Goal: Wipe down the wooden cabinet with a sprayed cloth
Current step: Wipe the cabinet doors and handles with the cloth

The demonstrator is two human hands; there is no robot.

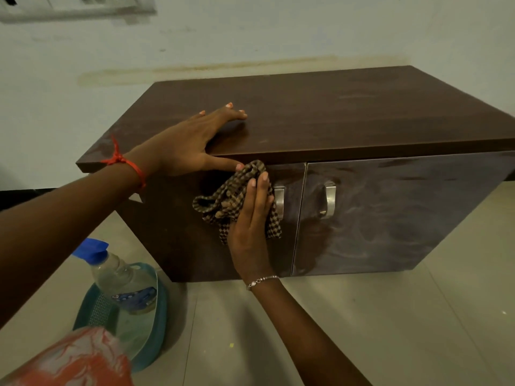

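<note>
Dark brown wood, glossy and faintly streaked, makes up the low two-door wooden cabinet (348,115) that stands on a pale tiled floor (362,324) against a light wall. The person's left hand (192,146) lies spread flat on the cabinet's top near its front left edge, fingers fanned out and thumb hooked down over the front lip, most likely to brace the body and steady the cabinet while the other hand scrubs. The right hand (253,218) is open, with fingers straight and close together, pressing a crumpled brown-and-tan checked cloth (223,201) flat against the left door. The cloth sits just under the top's overhang and right beside the curved silver metal handle of the left door (279,200), bunched under the palm and spilling out to the left. It looks pinned by pressure rather than gripped, which suits a sliding wipe. A matching silver handle on the right door (328,200) is untouched, and that door shows cloudy smears, so the front appears only partly cleaned. On the floor at lower left, a clear plastic spray bottle with a blue trigger (122,280) leans in a teal plastic basin (156,330), set within easy reach for wetting the cloth again.
</note>
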